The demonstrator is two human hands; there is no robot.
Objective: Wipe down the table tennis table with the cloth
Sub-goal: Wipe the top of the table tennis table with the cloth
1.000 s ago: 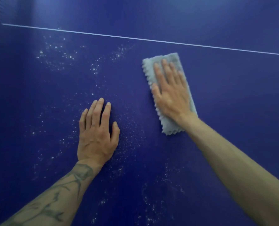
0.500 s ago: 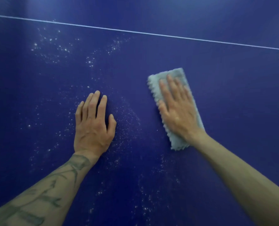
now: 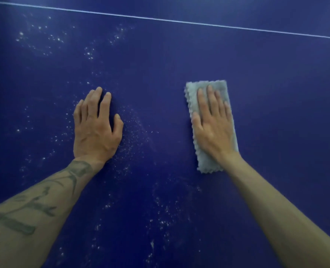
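The dark blue table tennis table (image 3: 276,113) fills the view. A folded pale grey-blue cloth (image 3: 208,163) with zigzag edges lies flat on it at centre right. My right hand (image 3: 213,125) presses down on the cloth with straight fingers, covering most of its middle. My left hand (image 3: 95,128) rests flat on the bare table at centre left, fingers straight and slightly spread. White dust specks (image 3: 133,140) are scattered around and below my left hand.
A thin white line (image 3: 179,21) crosses the table near the top of the view. More white specks (image 3: 38,39) lie at the upper left and along the bottom centre (image 3: 160,219). The surface right of the cloth looks free of specks.
My right hand has slid the cloth toward me, away from the white line, and turned it more upright. My left hand stays flat on the table.
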